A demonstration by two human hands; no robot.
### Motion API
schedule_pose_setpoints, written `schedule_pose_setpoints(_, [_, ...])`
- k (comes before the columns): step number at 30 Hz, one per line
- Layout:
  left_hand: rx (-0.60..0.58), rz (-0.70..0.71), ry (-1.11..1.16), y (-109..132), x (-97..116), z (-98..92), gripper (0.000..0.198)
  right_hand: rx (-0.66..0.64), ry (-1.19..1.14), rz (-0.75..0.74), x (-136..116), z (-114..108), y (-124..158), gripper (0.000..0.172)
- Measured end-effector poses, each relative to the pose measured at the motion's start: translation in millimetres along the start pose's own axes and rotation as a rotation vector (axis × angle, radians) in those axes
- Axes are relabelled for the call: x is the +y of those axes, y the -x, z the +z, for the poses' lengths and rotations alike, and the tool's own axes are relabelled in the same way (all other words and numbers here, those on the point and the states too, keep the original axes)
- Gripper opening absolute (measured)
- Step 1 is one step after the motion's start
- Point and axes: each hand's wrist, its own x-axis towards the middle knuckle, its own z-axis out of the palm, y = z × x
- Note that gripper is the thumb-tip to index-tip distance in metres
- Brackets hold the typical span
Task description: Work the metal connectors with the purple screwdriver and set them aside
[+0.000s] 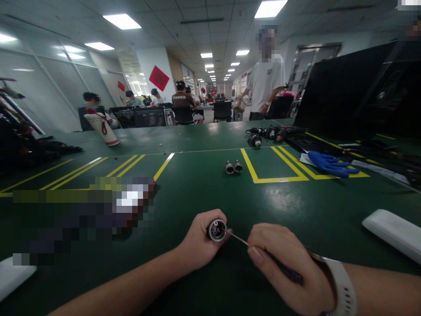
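right hand (286, 254) with pale wrist strap (342, 287), fingers closed on a slim dark-handled tool (290, 271), left hand (199, 239) curled around a round metal-rimmed connector (216, 231), open end toward the camera, tool tip at that opening, two small metal fittings (238, 166) on green table (187, 184) beyond

Left hand (200, 240), room ahead
Past the grip, tabletop (187, 186) is left open up to two connectors (229, 167); rightward, passage is blocked by the right hand (285, 259).
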Motion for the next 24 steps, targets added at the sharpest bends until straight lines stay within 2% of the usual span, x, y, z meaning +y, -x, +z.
schedule_pose_setpoints(7, [0.024, 0.034, -0.178, 1.8, -5.2, 1.7, 0.014, -0.012, 0.061, 0.022, -1.8, -0.2, 2.1, 0.018])
schedule_pose_setpoints(17, [-0.003, 0.032, -0.055, 1.2, -0.2, 0.7, 0.018, -0.023, 0.036, -0.047, 0.6, -1.8, 1.0, 0.016])
schedule_pose_setpoints(24, [-0.015, 0.063, -0.241, 2.3, -4.4, 2.5, 0.013, -0.083, 0.146, 0.088, -10.1, -8.0, -3.9, 0.021])
